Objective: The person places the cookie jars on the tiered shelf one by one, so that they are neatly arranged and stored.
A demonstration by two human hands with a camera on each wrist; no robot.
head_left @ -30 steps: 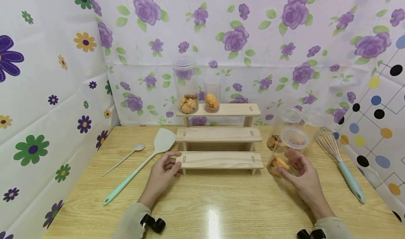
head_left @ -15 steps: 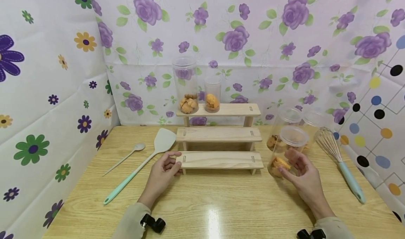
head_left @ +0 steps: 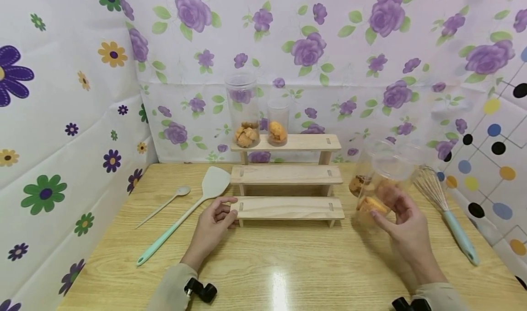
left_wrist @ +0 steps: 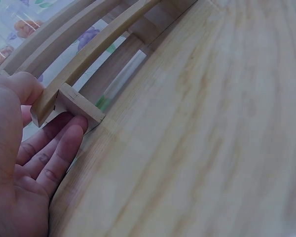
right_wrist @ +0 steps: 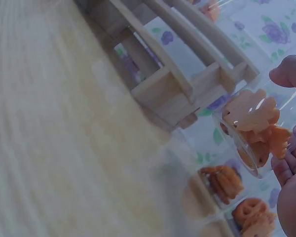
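My right hand (head_left: 409,231) grips a clear plastic jar (head_left: 370,208) with orange-brown crackers at its bottom. In the right wrist view the jar (right_wrist: 251,133) hangs tilted, its base off the table. Two more clear jars, with pretzels and crackers, stand just behind it and are partly hidden. My left hand (head_left: 212,224) holds the left end of the lowest step of a three-tier wooden rack (head_left: 288,208); in the left wrist view several fingers lie under that board by its leg. On the rack's top step stand a tall cracker jar (head_left: 243,114) and a shorter jar (head_left: 277,123).
To the left lie a white spatula (head_left: 216,183) with a mint handle and a small spoon (head_left: 183,190). A whisk (head_left: 446,215) with a blue handle lies at the far right. Flowered cloth (head_left: 329,73) rises behind the wooden table (head_left: 255,265).
My right hand has lifted the jar slightly off the table and shifted a little to the right, tilting it. My left hand keeps its hold on the rack.
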